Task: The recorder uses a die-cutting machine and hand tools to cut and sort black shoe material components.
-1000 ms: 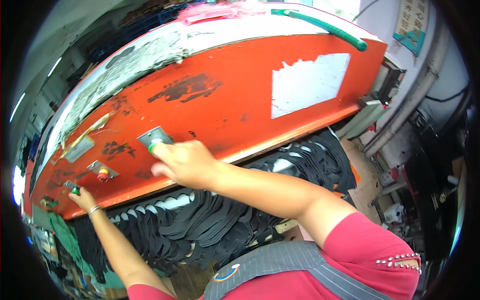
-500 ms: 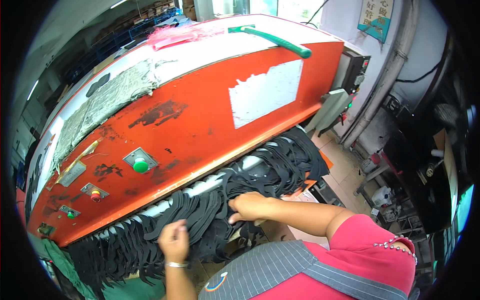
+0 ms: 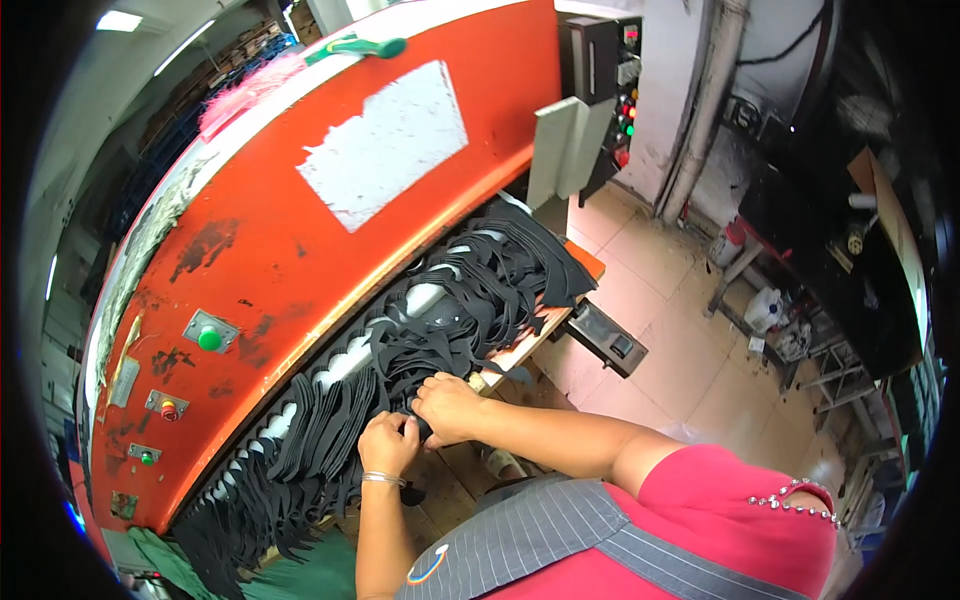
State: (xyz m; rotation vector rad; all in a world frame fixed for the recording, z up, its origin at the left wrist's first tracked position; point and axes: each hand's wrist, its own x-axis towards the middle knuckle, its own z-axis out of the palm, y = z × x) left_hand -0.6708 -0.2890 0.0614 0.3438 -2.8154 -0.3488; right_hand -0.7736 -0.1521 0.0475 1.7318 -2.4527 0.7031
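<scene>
Thin black curved cut pieces (image 3: 320,425) lie in a long heap of overlapping layers along the front of an orange machine (image 3: 265,230). My left hand (image 3: 388,447), with a bracelet at the wrist, is at the near edge of the heap, its fingers curled round black material. Just right of it and almost touching, my right hand (image 3: 448,408) is closed on black pieces too. A small dark bunch (image 3: 420,427) shows between the two hands; how many pieces it holds is hidden. White patches (image 3: 345,362) show between the black layers.
The machine's front has a green button (image 3: 209,339) and a red knob (image 3: 168,408). A green-handled brush (image 3: 375,47) lies on top. Right of the heap, a black box (image 3: 605,340) juts out over the tiled floor (image 3: 640,290). Green cloth (image 3: 310,572) hangs at lower left.
My left hand has moved up and right and come together with my right hand, where black material is now between them. The view has turned to the right, showing more floor.
</scene>
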